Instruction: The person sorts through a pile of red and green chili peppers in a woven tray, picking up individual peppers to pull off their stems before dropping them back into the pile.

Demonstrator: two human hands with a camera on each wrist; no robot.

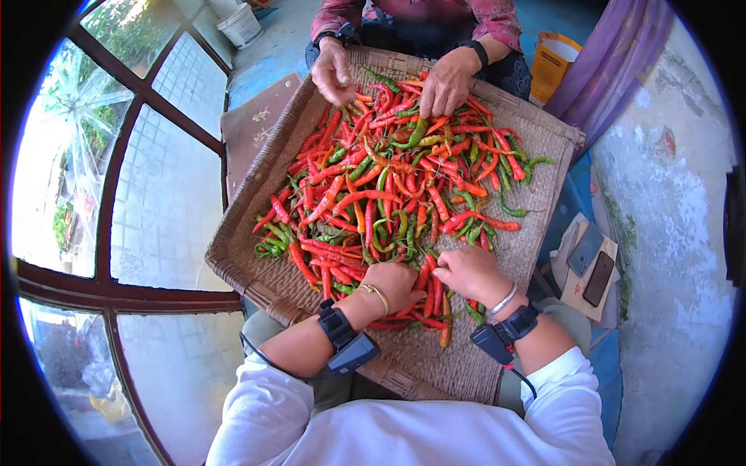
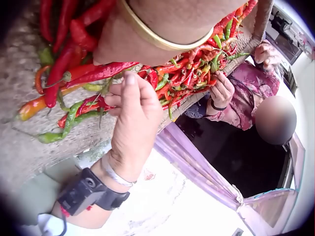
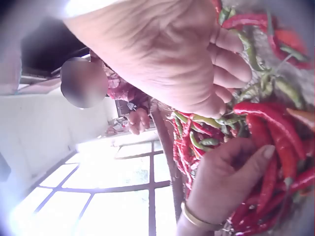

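Red and green chili peppers (image 1: 365, 194) lie heaped in a shallow woven basket (image 1: 536, 233). My left hand (image 1: 392, 287), with a gold bangle at its wrist, is at the near edge of the heap. In the right wrist view, its thumb and fingers hold red chili peppers (image 3: 270, 167); some fingertips are hidden behind them. My right hand (image 1: 472, 273), wearing a silver bangle, is just right of the left one. Its fingers bend toward the thumb beside peppers and thin stems in the left wrist view; I cannot tell whether it pinches one.
Opposite me, another person's hands (image 1: 448, 81) work at the far side of the heap. Framed windows (image 1: 167, 210) stand at the left. Two phones (image 1: 598, 278) lie on a board by the right wall. A yellow container (image 1: 550, 66) stands behind the basket, near a purple curtain (image 1: 618, 62).
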